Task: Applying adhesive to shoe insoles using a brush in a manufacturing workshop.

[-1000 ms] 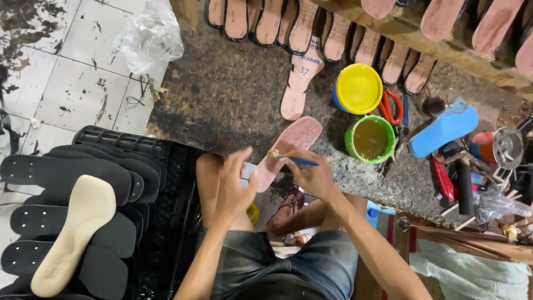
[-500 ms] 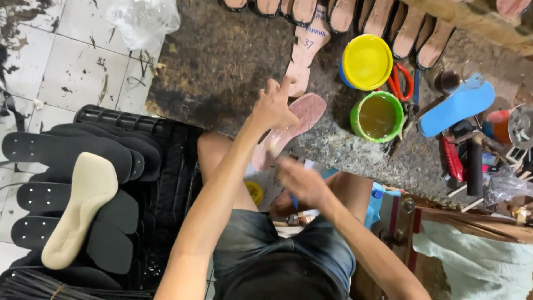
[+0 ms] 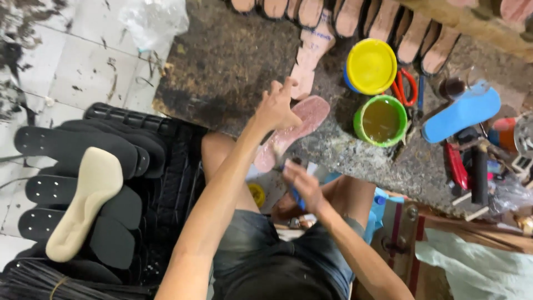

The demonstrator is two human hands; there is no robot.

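My left hand [image 3: 276, 108] is raised over the dark work surface, fingers splayed, gripping the edge of a translucent pink shoe sole [image 3: 302, 119]. The sole slants from my knee up toward a green pot [image 3: 360, 111] of brownish liquid. My right hand [image 3: 302, 186] is lower, near my lap, closed around a small blue-handled tool [image 3: 296, 199] that is mostly hidden by the fingers. The two hands are apart.
A yellow-lidded tub [image 3: 371, 65], red scissors [image 3: 404, 89], a blue sole [image 3: 462, 114] and assorted tools lie at the right. A row of tan soles [image 3: 333, 16] lines the top. Black soles [image 3: 72, 147] and a cream insole [image 3: 86, 203] are stacked on a black crate [image 3: 172, 166] at the left.
Both hands met at the pink sole a second ago. My right hand has since drawn back toward my lap, while my left hand stretched out with the sole.
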